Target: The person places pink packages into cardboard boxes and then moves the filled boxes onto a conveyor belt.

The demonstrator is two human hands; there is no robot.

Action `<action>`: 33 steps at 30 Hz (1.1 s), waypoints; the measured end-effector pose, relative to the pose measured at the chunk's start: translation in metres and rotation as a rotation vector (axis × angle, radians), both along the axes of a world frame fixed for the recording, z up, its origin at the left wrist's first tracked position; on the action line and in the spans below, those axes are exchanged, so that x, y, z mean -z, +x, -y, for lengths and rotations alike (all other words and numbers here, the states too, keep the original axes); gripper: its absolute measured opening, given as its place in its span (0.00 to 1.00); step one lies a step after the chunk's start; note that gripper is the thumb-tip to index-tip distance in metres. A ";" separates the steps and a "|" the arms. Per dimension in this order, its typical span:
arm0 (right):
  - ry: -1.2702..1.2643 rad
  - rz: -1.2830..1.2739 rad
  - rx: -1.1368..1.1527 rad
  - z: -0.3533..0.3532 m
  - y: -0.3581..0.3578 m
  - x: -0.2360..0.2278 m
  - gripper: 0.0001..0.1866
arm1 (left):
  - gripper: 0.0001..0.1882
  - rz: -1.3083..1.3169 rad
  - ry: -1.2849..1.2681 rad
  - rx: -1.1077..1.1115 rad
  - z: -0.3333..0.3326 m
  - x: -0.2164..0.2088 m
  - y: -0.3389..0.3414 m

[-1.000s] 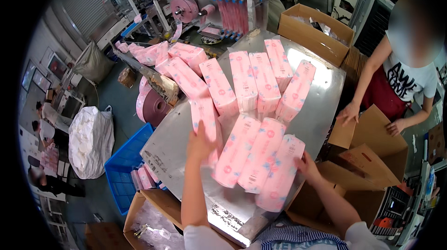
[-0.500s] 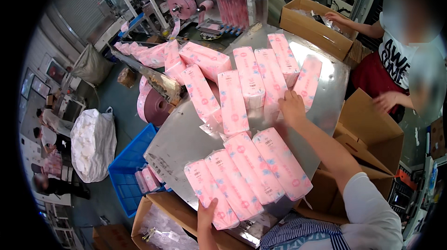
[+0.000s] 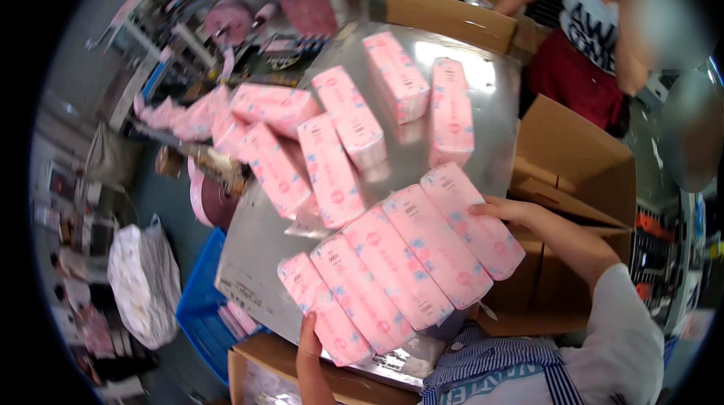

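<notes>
Pink floral tissue packs (image 3: 369,284) stand side by side in a slanting row at the near edge of the metal table. My left hand (image 3: 308,339) holds the outer side of the leftmost pack (image 3: 326,313), its thumb up along the edge. At the other end, my right hand (image 3: 501,210) grips the rightmost pack (image 3: 475,220), with fingers laid over its upper face; the rest of its grip is hidden. Beyond the row lie several loose tissue packs (image 3: 332,171), and one pack (image 3: 452,111) stands apart at the right.
An open cardboard box (image 3: 573,156) stands at the right, another (image 3: 445,9) at the far side near a co-worker (image 3: 588,35). On the left are a blue crate (image 3: 200,307) and a white sack (image 3: 143,284). A machine with a pink film roll (image 3: 226,22) stands behind the metal table (image 3: 264,254).
My right hand has brought a tissue pack from the loose group to the row's right end. My left hand stays at the left end. The view has shifted; the co-worker's arms moved.
</notes>
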State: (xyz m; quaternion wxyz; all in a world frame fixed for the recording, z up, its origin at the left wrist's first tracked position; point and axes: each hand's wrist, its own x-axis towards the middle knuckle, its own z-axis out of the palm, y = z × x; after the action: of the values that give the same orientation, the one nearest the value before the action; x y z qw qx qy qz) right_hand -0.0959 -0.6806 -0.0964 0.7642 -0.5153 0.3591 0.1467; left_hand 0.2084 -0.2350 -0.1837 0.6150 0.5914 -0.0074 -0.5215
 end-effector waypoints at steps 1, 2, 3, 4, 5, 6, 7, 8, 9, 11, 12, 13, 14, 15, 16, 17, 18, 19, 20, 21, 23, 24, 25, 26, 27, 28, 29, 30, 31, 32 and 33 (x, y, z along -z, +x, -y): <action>0.033 0.066 0.043 -0.006 -0.007 0.007 0.40 | 0.39 -0.040 -0.003 -0.033 -0.006 0.006 0.003; 0.058 0.141 0.075 -0.011 -0.010 0.018 0.40 | 0.39 -0.073 -0.013 -0.076 -0.003 0.006 0.005; 0.078 0.216 0.105 -0.015 -0.016 0.025 0.40 | 0.39 -0.107 -0.021 -0.116 0.000 0.007 0.008; -0.052 0.219 0.056 -0.020 -0.020 0.019 0.40 | 0.38 -0.122 -0.017 -0.147 0.002 0.000 0.003; -0.051 0.218 0.061 -0.021 -0.027 0.009 0.39 | 0.37 -0.118 -0.012 -0.143 0.010 -0.005 0.004; -0.040 0.209 0.055 -0.026 -0.036 -0.011 0.39 | 0.37 -0.113 -0.003 -0.132 0.016 -0.015 0.000; -0.030 0.195 0.041 -0.030 -0.050 -0.032 0.39 | 0.36 -0.101 -0.005 -0.104 0.024 -0.025 -0.006; -0.051 0.123 -0.008 -0.026 -0.065 -0.050 0.38 | 0.36 -0.087 -0.003 -0.064 0.033 -0.035 -0.013; -0.065 0.109 -0.024 -0.020 -0.084 -0.062 0.37 | 0.35 -0.075 -0.003 -0.001 0.049 -0.044 -0.021; 0.030 0.049 -0.123 -0.003 -0.133 -0.074 0.36 | 0.34 -0.051 0.009 0.135 0.080 -0.062 -0.045; 0.053 0.041 -0.078 -0.004 -0.156 -0.090 0.34 | 0.33 -0.040 0.018 0.194 0.092 -0.072 -0.059; 0.058 0.036 -0.027 -0.007 -0.182 -0.108 0.32 | 0.33 -0.028 0.018 0.264 0.108 -0.082 -0.073; 0.092 -0.041 0.105 -0.011 -0.221 -0.116 0.29 | 0.32 -0.028 0.011 0.358 0.131 -0.089 -0.089; 0.123 -0.111 0.246 -0.015 -0.259 -0.122 0.26 | 0.32 -0.030 0.007 0.454 0.154 -0.094 -0.105; 0.137 -0.149 0.353 -0.016 -0.298 -0.129 0.25 | 0.31 -0.027 0.003 0.550 0.177 -0.099 -0.122; 0.132 -0.201 0.397 -0.017 -0.331 -0.128 0.24 | 0.31 -0.030 0.012 0.641 0.195 -0.103 -0.140; 0.111 -0.262 0.413 -0.015 -0.361 -0.126 0.23 | 0.30 -0.031 0.018 0.726 0.213 -0.105 -0.158; 0.089 -0.342 0.435 -0.018 -0.391 -0.117 0.22 | 0.30 -0.056 0.028 0.835 0.239 -0.098 -0.180; 0.060 -0.426 0.404 -0.018 -0.414 -0.105 0.21 | 0.29 -0.082 0.045 0.929 0.257 -0.096 -0.202; 0.019 -0.519 0.340 -0.015 -0.432 -0.086 0.20 | 0.29 -0.155 0.088 0.993 0.274 -0.089 -0.225; -0.206 -0.696 0.104 -0.013 -0.463 -0.034 0.19 | 0.24 -0.388 0.310 0.963 0.308 -0.083 -0.283; -0.701 -0.779 -0.239 -0.023 -0.477 0.024 0.18 | 0.22 -0.227 0.299 1.080 0.316 -0.049 -0.305; -1.202 -0.974 -0.563 -0.029 -0.485 0.081 0.17 | 0.20 -0.065 0.287 1.183 0.318 -0.004 -0.320; -1.176 -1.084 -0.351 -0.047 -0.464 0.093 0.17 | 0.20 0.299 0.378 1.148 0.318 0.017 -0.351; -1.137 -1.138 -0.157 -0.060 -0.450 0.105 0.17 | 0.19 0.668 0.439 1.086 0.320 0.036 -0.380; -1.149 -1.125 0.022 -0.067 -0.414 0.111 0.17 | 0.23 1.105 0.452 1.039 0.296 0.125 -0.362; -1.077 -1.135 0.220 -0.076 -0.427 0.139 0.18 | 0.25 1.357 0.370 1.055 0.291 0.135 -0.387; -1.031 -1.109 0.303 -0.071 -0.433 0.155 0.19 | 0.27 1.612 0.303 1.017 0.286 0.130 -0.403; -0.980 -1.079 0.374 -0.071 -0.443 0.168 0.20 | 0.29 1.856 0.237 0.966 0.282 0.121 -0.419; -0.897 -1.061 0.434 -0.087 -0.452 0.181 0.22 | 0.37 1.652 0.316 1.154 0.283 0.104 -0.429; -0.935 -1.014 0.308 -0.102 -0.446 0.175 0.26 | 0.39 1.578 0.371 1.302 0.275 0.077 -0.433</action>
State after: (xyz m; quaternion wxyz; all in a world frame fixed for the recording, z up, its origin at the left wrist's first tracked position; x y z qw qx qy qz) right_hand -0.5423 -0.5781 -0.2709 0.2134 -0.6010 0.7651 0.0890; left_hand -0.2248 -0.5098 -0.2608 -0.0658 0.7314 -0.6453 -0.2106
